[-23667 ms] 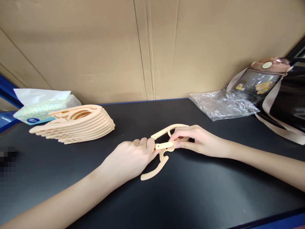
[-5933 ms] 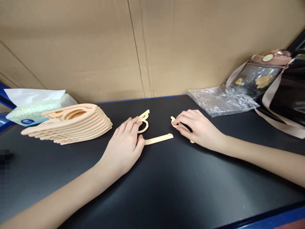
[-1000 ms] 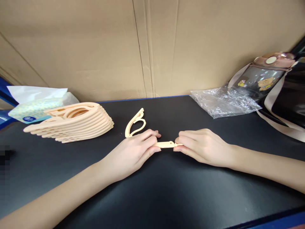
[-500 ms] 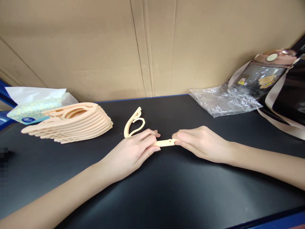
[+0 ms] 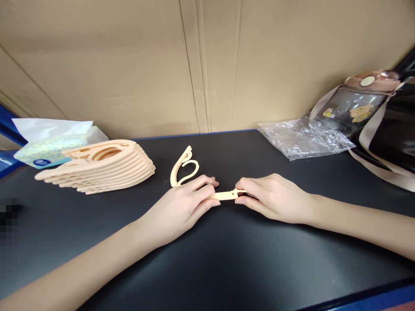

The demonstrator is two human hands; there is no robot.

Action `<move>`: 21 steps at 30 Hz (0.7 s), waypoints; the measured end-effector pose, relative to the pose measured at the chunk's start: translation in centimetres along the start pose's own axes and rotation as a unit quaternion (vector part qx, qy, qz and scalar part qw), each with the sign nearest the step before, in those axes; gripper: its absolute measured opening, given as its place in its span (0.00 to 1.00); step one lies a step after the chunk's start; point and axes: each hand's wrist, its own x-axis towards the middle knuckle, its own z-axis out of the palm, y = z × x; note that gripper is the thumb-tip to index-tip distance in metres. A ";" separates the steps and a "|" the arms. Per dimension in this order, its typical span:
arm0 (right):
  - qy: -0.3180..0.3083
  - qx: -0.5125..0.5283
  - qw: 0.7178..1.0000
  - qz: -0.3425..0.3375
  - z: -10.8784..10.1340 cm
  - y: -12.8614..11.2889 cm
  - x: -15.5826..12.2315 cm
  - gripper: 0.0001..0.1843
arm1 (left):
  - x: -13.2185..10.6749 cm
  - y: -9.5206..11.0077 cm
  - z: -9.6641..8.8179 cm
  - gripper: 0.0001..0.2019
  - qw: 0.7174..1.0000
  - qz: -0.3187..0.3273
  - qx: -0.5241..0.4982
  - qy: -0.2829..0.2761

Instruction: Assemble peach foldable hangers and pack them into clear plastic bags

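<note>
My left hand [image 5: 181, 209] is closed round a cream plastic hanger piece [image 5: 226, 196], a flat bar with a small hole near its right end. The fingers cover the bar's left part. At that right end my right hand [image 5: 275, 196] pinches a thin cream tip between thumb and fingers; whether the tip is a separate part I cannot tell. Just beyond my left hand lies a curved hanger part with a hook [image 5: 191, 166], its near end partly behind the knuckles. A stack of folded cream hangers [image 5: 113, 170] rests to the left.
Behind the stack is a tissue pack [image 5: 45, 149]. A crumpled clear plastic bag [image 5: 301, 138] lies at the back right, beside a strapped water bottle [image 5: 353, 106] and a dark bag [image 5: 397, 129]. Cardboard [image 5: 129, 65] stands along the back edge of the black table [image 5: 227, 259].
The fingers of my right hand have shifted slightly at the bar's end, with thumb and forefinger a little further apart. My left hand keeps its hold. The view has moved slightly.
</note>
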 end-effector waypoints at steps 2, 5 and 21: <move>-0.003 -0.014 1.000 -0.003 0.0 -0.1 0.0 0.18 | 0.0 0.0 0.0 0.16 1.000 -0.002 0.002 0.000; 0.003 -0.035 0.999 -0.015 0.1 -0.2 0.0 0.17 | 0.1 0.1 -0.1 0.17 1.000 -0.003 -0.002 -0.004; 0.005 -0.009 1.000 -0.011 0.0 -0.3 -0.1 0.17 | 0.1 0.1 -0.3 0.15 1.000 -0.008 -0.021 -0.017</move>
